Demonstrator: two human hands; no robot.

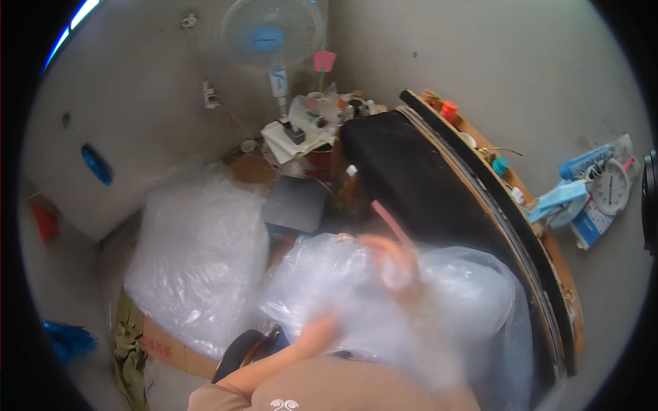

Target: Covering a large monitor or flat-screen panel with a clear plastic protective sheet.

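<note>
A heap of clear plastic bags lies across my lap, cloudy and creased. My left hand is against its near side, the fingers smeared and partly lost in the plastic. Above the heap's right part is my right hand, strongly blurred by motion, so its grip does not show. A pink strip sticks up just beyond the right hand; whether the hand touches it I cannot tell. More clear plastic spreads at my right, against the black padded surface.
A large bundle of clear plastic stands at the left on cardboard. Ahead are a dark grey box and a cluttered small table below a fan. A black padded board with a wooden ledge runs along the right.
</note>
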